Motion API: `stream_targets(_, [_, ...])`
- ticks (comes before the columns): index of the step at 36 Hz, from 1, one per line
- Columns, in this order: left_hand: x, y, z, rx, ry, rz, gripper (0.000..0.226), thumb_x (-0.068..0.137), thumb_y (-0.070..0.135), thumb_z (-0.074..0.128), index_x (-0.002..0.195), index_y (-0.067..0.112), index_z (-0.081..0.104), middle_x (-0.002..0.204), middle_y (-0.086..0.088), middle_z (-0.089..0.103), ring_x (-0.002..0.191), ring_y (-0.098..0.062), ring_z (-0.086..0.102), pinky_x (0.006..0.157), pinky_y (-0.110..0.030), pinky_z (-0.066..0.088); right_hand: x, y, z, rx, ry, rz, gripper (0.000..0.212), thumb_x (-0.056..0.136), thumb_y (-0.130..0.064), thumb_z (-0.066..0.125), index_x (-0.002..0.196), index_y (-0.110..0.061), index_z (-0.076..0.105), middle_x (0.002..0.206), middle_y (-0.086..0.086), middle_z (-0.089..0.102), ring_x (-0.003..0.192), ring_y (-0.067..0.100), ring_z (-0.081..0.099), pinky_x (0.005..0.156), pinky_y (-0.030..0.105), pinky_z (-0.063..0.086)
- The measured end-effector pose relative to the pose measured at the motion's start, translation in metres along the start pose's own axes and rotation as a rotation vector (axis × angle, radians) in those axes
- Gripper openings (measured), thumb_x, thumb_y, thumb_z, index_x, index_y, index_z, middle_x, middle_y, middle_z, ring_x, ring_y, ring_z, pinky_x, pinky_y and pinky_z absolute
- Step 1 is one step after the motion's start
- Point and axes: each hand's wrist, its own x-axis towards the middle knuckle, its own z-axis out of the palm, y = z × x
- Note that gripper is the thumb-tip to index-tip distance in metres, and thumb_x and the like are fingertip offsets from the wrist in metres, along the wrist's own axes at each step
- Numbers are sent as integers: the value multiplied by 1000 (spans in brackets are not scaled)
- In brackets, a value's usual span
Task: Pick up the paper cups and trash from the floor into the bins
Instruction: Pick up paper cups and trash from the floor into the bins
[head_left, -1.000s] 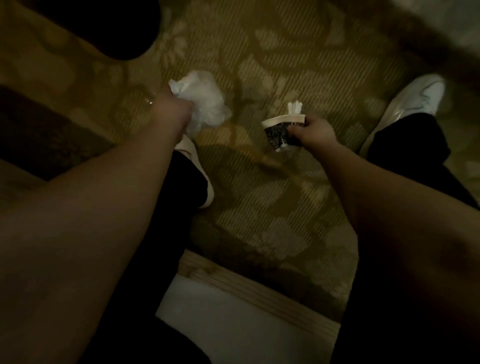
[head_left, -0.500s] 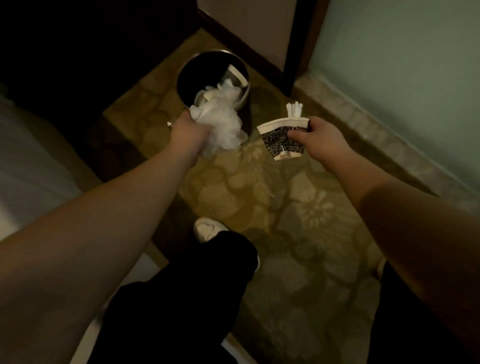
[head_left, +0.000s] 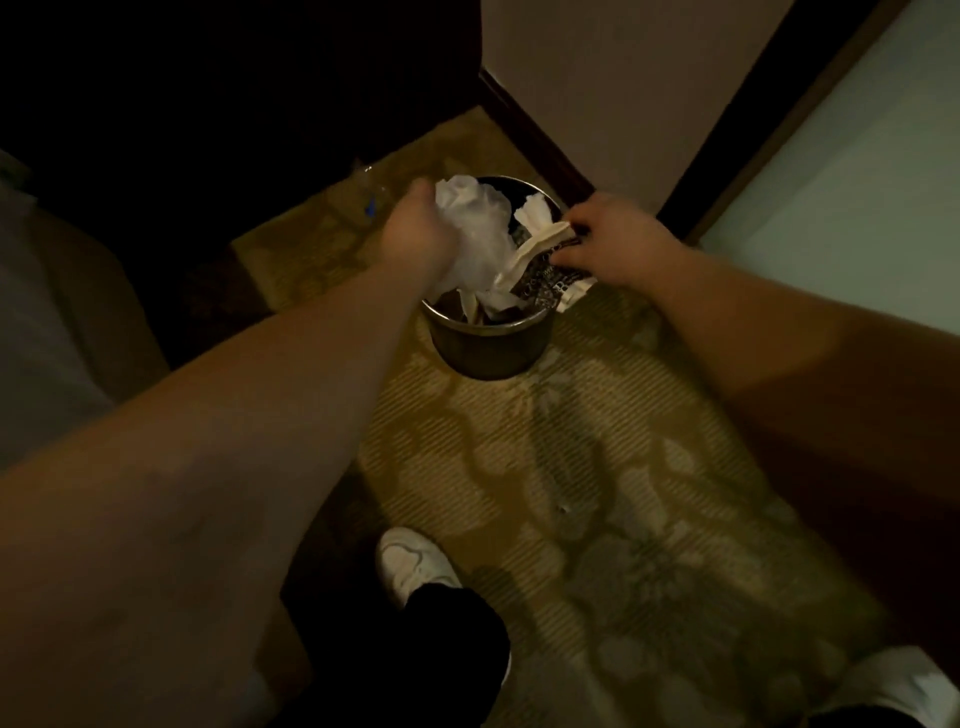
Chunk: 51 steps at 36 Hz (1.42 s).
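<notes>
A round dark metal bin (head_left: 491, 348) stands on the patterned carpet, with paper trash showing inside. My left hand (head_left: 413, 234) grips a crumpled white tissue wad (head_left: 475, 228) right over the bin's mouth. My right hand (head_left: 608, 239) pinches a flattened paper cup (head_left: 548, 275) with a dark print and cream rim, held tilted over the bin's right rim. White paper (head_left: 532, 213) sticks out of the cup's top.
A clear plastic bottle (head_left: 369, 195) lies on the carpet left of the bin, beside dark furniture (head_left: 208, 130). A wall and dark door frame (head_left: 753, 114) stand behind. My white shoe (head_left: 415, 566) is on the carpet below; a bed edge (head_left: 47, 332) is at left.
Both hands moved forward from short of the bin to right above it, still holding the tissue and the cup. The cup now tilts over the rim.
</notes>
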Motion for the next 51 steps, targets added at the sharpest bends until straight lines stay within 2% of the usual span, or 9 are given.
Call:
stream_targets(12, [63,3,56,168,-333,91,42,100,24,51,138,9,46,133,-12,57,122,-30,54,89,-30,37,22,44,4,179,-30,14,19,89,-34,71,101,-19,66,81,-7,50,67,2,46,53,11,30])
stream_targets(18, [49,-39,73,700,-667,106,54,100,28,51,151,20,35,158,-13,28,142,-34,31,110,-48,32,31,44,2,258,-39,72,13,91,-33,69,95,-27,58,73,-12,53,66,0,49,55,19,32])
stream_targets(21, [47,-41,66,789,-607,125,54,99,31,49,150,22,34,152,-13,35,135,-37,35,110,-51,27,40,36,-2,241,-44,97,13,92,-33,67,95,-24,58,72,-13,51,68,6,50,57,22,34])
stream_targets(24, [47,-36,54,652,-481,93,71,92,34,56,155,20,25,151,-13,31,138,-37,27,112,-51,24,51,23,-3,234,-65,126,23,92,-36,66,105,-17,64,77,-9,55,84,17,58,68,27,38])
stream_targets(32, [42,-45,17,135,-286,-28,61,85,29,67,140,16,45,147,-10,35,138,-31,33,107,-42,36,75,-13,-3,206,-192,229,34,94,-35,64,118,-11,66,109,10,67,91,21,60,73,28,43])
stream_targets(37, [16,-44,21,302,-230,91,54,87,30,67,134,12,48,140,-13,40,130,-33,36,104,-41,35,88,-24,7,147,-217,285,38,96,-36,60,120,-8,65,115,14,67,105,29,63,86,36,52])
stream_targets(44, [11,-36,48,296,-259,1,40,98,7,49,136,3,38,122,-21,58,103,-37,61,70,-39,43,102,-36,29,74,-293,326,39,96,-27,57,131,-9,55,127,17,61,114,34,59,86,35,48])
stream_targets(48, [24,-27,68,213,-423,-82,51,99,7,45,147,4,27,127,-22,57,113,-37,58,79,-38,44,104,-34,43,123,-365,339,68,96,-19,55,156,-13,22,144,18,48,130,37,49,102,40,43])
stream_targets(51, [33,-27,84,338,-587,-38,44,100,18,47,142,5,39,137,-16,53,128,-34,49,104,-44,38,93,-25,47,119,-192,198,60,93,-21,57,149,-13,38,143,17,47,131,36,46,106,44,42])
